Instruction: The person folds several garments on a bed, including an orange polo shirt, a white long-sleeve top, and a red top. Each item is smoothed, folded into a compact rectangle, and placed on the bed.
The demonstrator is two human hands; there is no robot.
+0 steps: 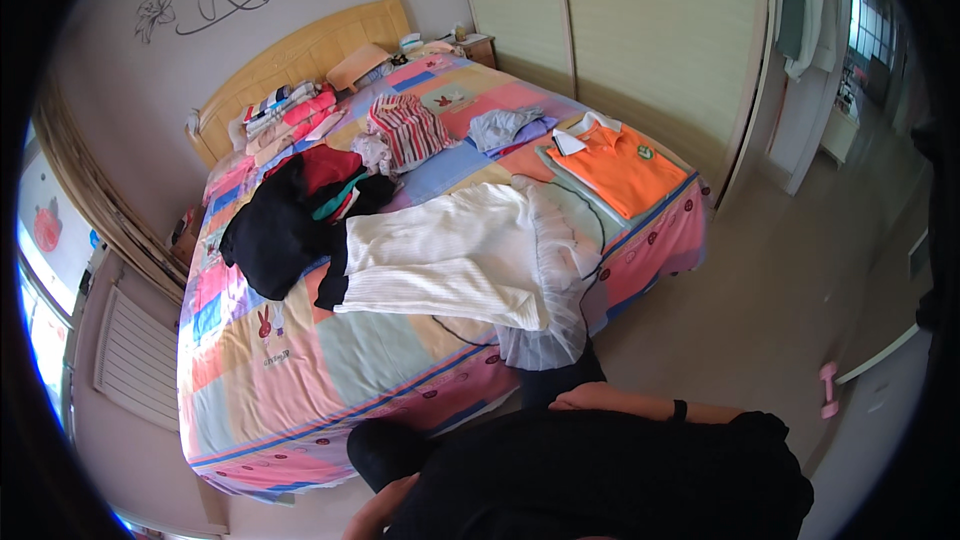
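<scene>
My right hand (pixel 581 397), below the bed's near edge, rests by my dark-clad leg; its fingers are mostly hidden. At the bottom, my left hand (pixel 394 493) lies close to my other leg, partly covered by my black shirt. Before me on the bed is a white ribbed knit garment (pixel 442 281) with black cuffs, spread over white tulle (pixel 551 330) that hangs past the edge. A black garment (pixel 270 244) lies heaped to its left, against a red one (pixel 326 165). A folded orange polo shirt (pixel 619 169) tops a flat stack at the right.
A patchwork sheet (pixel 262 412) covers the bed. Farther back are a striped garment (pixel 412 131), grey folded clothes (pixel 502 127) and stacked clothes (pixel 289 124) near the wooden headboard (pixel 300 41). A pink dumbbell (pixel 828 390) stands on the floor at right; a radiator (pixel 139 356) is at left.
</scene>
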